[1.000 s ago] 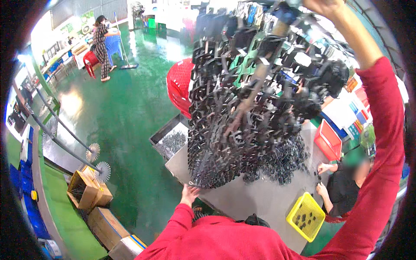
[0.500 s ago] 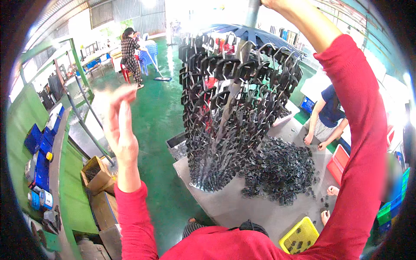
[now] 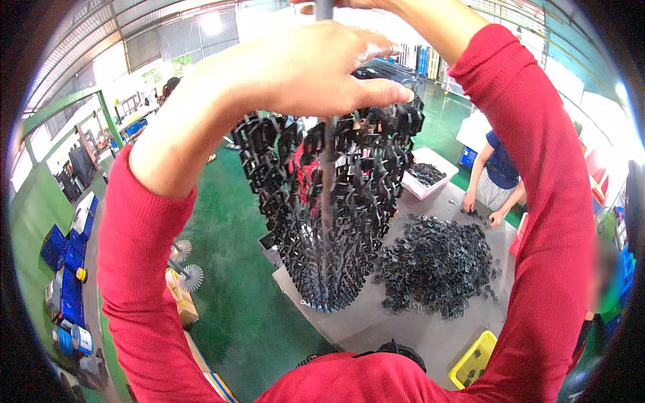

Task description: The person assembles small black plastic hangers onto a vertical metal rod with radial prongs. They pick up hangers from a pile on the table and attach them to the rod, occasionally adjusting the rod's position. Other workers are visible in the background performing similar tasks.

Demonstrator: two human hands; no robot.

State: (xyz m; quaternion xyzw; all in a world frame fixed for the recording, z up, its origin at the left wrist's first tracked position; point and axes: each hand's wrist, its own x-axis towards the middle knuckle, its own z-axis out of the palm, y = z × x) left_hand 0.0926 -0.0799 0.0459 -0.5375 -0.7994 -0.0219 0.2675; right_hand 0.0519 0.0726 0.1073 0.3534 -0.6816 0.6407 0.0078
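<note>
— Where's the cluster now?

— I see the rack of black plastic parts (image 3: 329,221) hanging in the air on its central rod (image 3: 327,181), its lower tip just over the near-left corner of the grey table (image 3: 403,329). Beside it, toward the middle of the table, lies the loose heap of black parts (image 3: 437,265).

— What worries you?

— My guess is that the parts are only hooked on. If the rack tilts or swings, some could shake off past the table's left edge onto the green floor (image 3: 228,295). A weak hold on the rod could also let the whole rack drop on the heap.

— And the hands?

— The left hand (image 3: 302,70) is raised in front of the camera, palm down, fingers straight and together, lying flat on top of the rack; I don't see it clasping anything. The right hand (image 3: 349,5) is up at the top edge around the rod, but it's cut off, so I cannot tell how tightly it closes. Both red sleeves (image 3: 551,221) reach steeply upward.

— Anyone nearby?

— A seated person's hands (image 3: 484,213) work at the far edge, by a white tray (image 3: 430,176).
</note>
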